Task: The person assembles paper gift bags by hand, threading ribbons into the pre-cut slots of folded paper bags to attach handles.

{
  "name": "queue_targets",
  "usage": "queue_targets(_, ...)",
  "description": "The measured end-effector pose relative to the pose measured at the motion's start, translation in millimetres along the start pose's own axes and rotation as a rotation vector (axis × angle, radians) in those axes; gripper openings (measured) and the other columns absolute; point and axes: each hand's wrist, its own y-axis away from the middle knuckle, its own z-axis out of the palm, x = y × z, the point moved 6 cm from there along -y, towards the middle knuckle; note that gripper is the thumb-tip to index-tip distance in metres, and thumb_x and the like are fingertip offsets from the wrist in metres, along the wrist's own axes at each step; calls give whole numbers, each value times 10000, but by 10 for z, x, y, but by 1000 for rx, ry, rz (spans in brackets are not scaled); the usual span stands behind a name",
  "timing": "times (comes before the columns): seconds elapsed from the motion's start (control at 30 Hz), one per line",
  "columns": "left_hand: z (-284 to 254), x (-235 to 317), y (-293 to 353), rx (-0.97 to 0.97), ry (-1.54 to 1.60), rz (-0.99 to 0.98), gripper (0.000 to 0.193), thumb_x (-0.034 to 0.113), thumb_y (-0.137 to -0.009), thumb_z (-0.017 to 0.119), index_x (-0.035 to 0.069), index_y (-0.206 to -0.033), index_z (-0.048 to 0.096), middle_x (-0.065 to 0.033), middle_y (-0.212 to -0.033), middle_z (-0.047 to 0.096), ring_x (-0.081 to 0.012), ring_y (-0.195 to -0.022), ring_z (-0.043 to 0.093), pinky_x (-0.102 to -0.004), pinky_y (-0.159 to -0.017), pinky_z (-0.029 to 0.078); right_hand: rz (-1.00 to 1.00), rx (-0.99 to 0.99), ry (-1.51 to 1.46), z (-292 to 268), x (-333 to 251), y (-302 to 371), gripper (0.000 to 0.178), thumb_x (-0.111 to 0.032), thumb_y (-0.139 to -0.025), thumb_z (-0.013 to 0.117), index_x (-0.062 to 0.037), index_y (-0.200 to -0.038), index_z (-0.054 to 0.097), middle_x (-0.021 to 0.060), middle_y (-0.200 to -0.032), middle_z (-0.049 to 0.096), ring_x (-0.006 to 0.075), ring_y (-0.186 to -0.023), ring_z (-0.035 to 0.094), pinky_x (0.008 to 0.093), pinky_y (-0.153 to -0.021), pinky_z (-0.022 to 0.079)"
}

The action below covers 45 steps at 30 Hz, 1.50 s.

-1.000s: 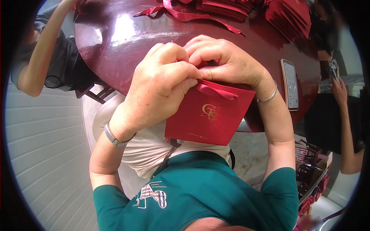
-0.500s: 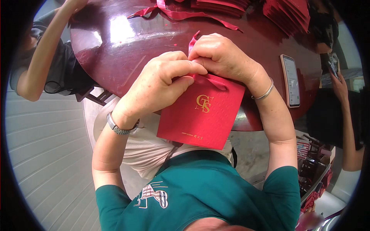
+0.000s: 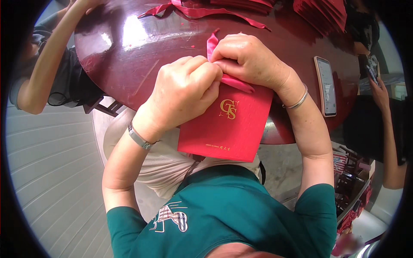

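A red paper gift bag (image 3: pixel 223 129) with gold print hangs over the near edge of the table, just below my hands. Across its top runs a pink-red ribbon (image 3: pixel 237 84), and one loose end of it sticks up between my hands. My left hand (image 3: pixel 185 90) is closed on the ribbon at the bag's top left. Right beside it, my right hand (image 3: pixel 249 60) pinches the same ribbon, thumb and fingers pressed together. The knuckles of both hands almost touch and hide the ribbon between them.
More ribbon (image 3: pixel 202 13) lies loose at the far side of the dark red table (image 3: pixel 124 64). Stacked red bags (image 3: pixel 320 15) sit at the far right. A phone (image 3: pixel 325 86) lies near the right edge. Other people's arms show at left (image 3: pixel 51 64) and right (image 3: pixel 385 120).
My left hand has closed from an extended thumb-and-finger pinch into a fist on the ribbon. The loose ribbon end stands up more. The bag has shifted slightly.
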Motion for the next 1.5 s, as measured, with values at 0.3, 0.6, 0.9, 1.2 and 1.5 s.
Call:
queue_targets(0.3,-109,-124,0,-76,323,-5,124,-52,-752,648,8,-853,608,-90,-848,627,-202,-751,610,-317,-675,492,-86,79,47,-94,32,5,93,-70,-776,697,-29,-816,624,84,-787,630,260,-755,602,362,-707,476)
queue_targets(0.6,29,-201,4,-73,534,-456,193,-65,-847,593,-21,-1034,607,-36,-930,647,-88,-875,597,-223,-802,481,-108,90,213,-84,65,17,111,-102,-736,705,-56,-785,617,51,-766,629,247,-760,608,361,-718,456)
queue_targets(0.9,-117,-244,146,70,385,-465,247,-29,-786,611,0,-1030,594,-122,-970,627,-233,-887,627,-317,-789,499,212,228,6,-487,96,45,200,-102,-843,649,16,-1005,634,100,-942,658,185,-884,628,296,-799,488)
queue_targets(1.2,-240,-169,301,140,-106,-367,368,-27,-775,628,21,-1138,590,-130,-1103,575,-240,-963,592,-309,-778,481,435,-341,33,-359,-18,94,245,-155,-711,736,20,-819,604,109,-646,571,180,-592,565,292,-562,441)
queue_targets(1.5,-130,-212,402,314,1376,-876,358,182,-925,615,-30,-1200,528,-94,-1082,624,-140,-941,615,-274,-880,489,537,-10,-617,-645,-96,204,155,-91,-860,680,5,-960,612,-17,-786,619,40,-674,537,188,-592,448)
